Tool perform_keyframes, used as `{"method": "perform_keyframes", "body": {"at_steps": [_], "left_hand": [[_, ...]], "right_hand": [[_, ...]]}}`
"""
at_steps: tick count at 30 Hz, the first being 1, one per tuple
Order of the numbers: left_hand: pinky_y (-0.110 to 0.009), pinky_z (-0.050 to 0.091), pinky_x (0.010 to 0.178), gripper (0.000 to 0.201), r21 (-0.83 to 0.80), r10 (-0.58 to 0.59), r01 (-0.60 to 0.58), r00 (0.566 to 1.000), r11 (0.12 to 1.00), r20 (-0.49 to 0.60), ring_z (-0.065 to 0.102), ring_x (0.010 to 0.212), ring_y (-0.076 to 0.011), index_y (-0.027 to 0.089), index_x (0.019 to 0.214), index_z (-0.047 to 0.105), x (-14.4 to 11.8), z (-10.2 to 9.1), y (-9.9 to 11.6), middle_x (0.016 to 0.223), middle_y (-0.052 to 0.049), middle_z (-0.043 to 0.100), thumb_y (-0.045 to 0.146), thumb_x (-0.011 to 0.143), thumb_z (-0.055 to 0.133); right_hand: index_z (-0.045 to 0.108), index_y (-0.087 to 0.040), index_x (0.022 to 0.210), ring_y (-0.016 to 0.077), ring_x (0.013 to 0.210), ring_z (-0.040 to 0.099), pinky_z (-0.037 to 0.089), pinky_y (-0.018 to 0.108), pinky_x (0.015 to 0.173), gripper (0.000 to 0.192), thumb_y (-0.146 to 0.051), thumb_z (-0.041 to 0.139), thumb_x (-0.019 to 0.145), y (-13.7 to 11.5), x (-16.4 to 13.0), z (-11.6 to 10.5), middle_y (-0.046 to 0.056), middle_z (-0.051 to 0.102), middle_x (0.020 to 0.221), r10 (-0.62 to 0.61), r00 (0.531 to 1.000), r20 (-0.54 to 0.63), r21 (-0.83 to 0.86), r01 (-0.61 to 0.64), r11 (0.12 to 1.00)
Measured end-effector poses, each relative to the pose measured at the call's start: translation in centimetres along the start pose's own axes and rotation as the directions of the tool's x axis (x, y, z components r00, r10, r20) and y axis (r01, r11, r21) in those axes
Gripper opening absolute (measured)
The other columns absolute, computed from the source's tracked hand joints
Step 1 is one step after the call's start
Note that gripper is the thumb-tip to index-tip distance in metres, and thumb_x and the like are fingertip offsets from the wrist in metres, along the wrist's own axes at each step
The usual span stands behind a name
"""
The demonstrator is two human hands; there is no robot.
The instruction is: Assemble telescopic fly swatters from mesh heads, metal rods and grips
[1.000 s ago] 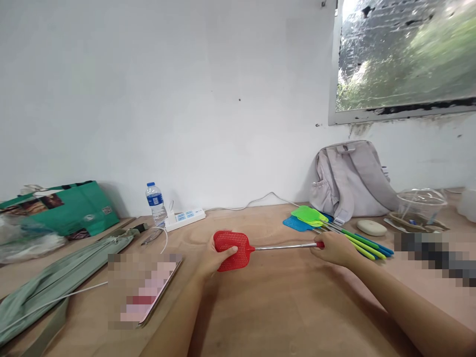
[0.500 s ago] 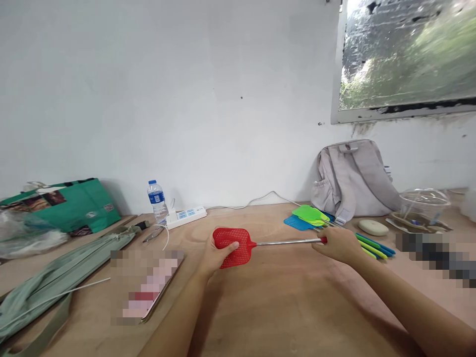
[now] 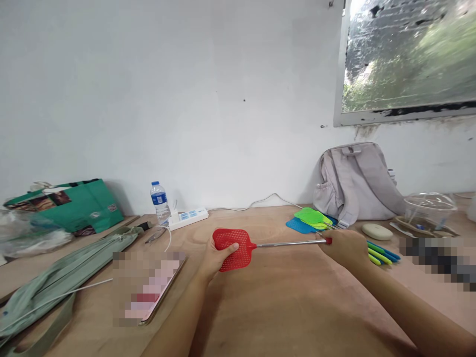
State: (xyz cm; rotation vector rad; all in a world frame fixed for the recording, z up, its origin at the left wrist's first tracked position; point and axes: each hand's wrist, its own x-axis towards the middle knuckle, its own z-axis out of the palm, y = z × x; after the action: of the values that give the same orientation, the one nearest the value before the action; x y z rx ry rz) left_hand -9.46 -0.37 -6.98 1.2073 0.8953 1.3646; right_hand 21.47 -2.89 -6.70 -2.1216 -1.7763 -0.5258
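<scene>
A red fly swatter [image 3: 241, 253] with a perforated square head and a thin metal rod lies level between my hands, above the table [image 3: 297, 307]. My left hand [image 3: 217, 255] grips the head at its left side, thumb across the mesh. Around the red handle end closes my right hand [image 3: 344, 247], which hides most of that handle. Just behind it are more fly swatters, a green one [image 3: 312, 216] on top of a blue one [image 3: 299, 225]. Their green, yellow and blue handles [image 3: 383, 253] stick out to the right of my right hand.
A grey backpack [image 3: 360, 183] leans on the wall beside a round beige case [image 3: 377, 231] and a clear plastic bowl [image 3: 429, 208]. Leftward are a water bottle [image 3: 159, 203], a power strip [image 3: 189, 217], a blurred phone [image 3: 159, 292], a grey-green bag [image 3: 70, 272] and a green bag [image 3: 92, 206].
My right hand has moved slightly to the right with the handle, and more of the metal rod shows. My left hand stays on the swatter head.
</scene>
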Motion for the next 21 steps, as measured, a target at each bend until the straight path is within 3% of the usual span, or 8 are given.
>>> {"method": "perform_keyframes", "body": {"at_steps": [6, 10, 13, 17, 21], "left_hand": [[-0.035, 0.052, 0.067, 0.041, -0.053, -0.012, 0.013, 1.000, 0.999, 0.016, 0.062, 0.069, -0.0198, 0.013, 0.076, 0.057, -0.4, 0.1, 0.6, 0.074, -0.005, 0.066, 0.027, 0.046, 0.079], [-0.036, 0.052, 0.065, 0.042, -0.069, 0.019, -0.015, 0.999, 0.998, 0.051, 0.062, 0.070, -0.0209, 0.013, 0.082, 0.058, -0.6, 0.3, 1.5, 0.077, -0.006, 0.066, 0.027, 0.048, 0.079], [-0.035, 0.051, 0.069, 0.040, 0.008, -0.042, 0.041, 0.991, 0.999, 0.128, 0.062, 0.077, -0.0219, 0.013, 0.083, 0.061, -0.7, 0.4, 1.7, 0.084, -0.008, 0.066, 0.026, 0.050, 0.078], [-0.032, 0.050, 0.069, 0.041, 0.151, -0.186, 0.150, 0.946, 0.977, 0.265, 0.063, 0.075, -0.0213, 0.014, 0.086, 0.063, -0.8, 0.5, 1.0, 0.090, -0.009, 0.066, 0.031, 0.051, 0.077], [-0.030, 0.049, 0.060, 0.039, 0.289, -0.194, 0.127, 0.957, 0.949, 0.216, 0.062, 0.055, -0.0182, 0.015, 0.086, 0.064, -0.9, 0.4, 0.5, 0.083, -0.008, 0.067, 0.039, 0.057, 0.072]], "right_hand": [[0.057, -0.021, 0.053, 0.0195, 0.063, 0.057, 0.020, 0.026, 0.048, 0.029, -0.039, 0.046, 0.072, -0.1, 0.3, 0.3, 0.003, 0.063, 0.060, -0.043, 0.998, 0.035, 0.036, 0.042, 0.998], [0.052, -0.020, 0.051, 0.0183, 0.059, 0.055, 0.018, 0.026, 0.049, 0.036, -0.042, 0.039, 0.076, 0.7, 1.4, 0.8, 0.003, 0.060, 0.057, -0.074, 0.996, -0.049, 0.028, 0.075, 0.997], [0.051, -0.020, 0.052, 0.0179, 0.058, 0.053, 0.016, 0.026, 0.049, 0.035, -0.044, 0.039, 0.076, 1.7, 1.8, 1.2, 0.004, 0.059, 0.056, -0.093, 0.990, -0.103, 0.002, 0.094, 0.996], [0.050, -0.020, 0.052, 0.0184, 0.058, 0.053, 0.015, 0.026, 0.049, 0.032, -0.044, 0.043, 0.072, 2.4, 1.7, 2.1, 0.003, 0.059, 0.057, -0.108, 0.992, -0.057, -0.014, 0.108, 0.994], [0.050, -0.021, 0.051, 0.0184, 0.059, 0.054, 0.015, 0.026, 0.049, 0.026, -0.039, 0.045, 0.070, 1.9, 1.4, 2.7, 0.003, 0.059, 0.056, -0.175, 0.984, 0.027, 0.005, 0.175, 0.985]]}}
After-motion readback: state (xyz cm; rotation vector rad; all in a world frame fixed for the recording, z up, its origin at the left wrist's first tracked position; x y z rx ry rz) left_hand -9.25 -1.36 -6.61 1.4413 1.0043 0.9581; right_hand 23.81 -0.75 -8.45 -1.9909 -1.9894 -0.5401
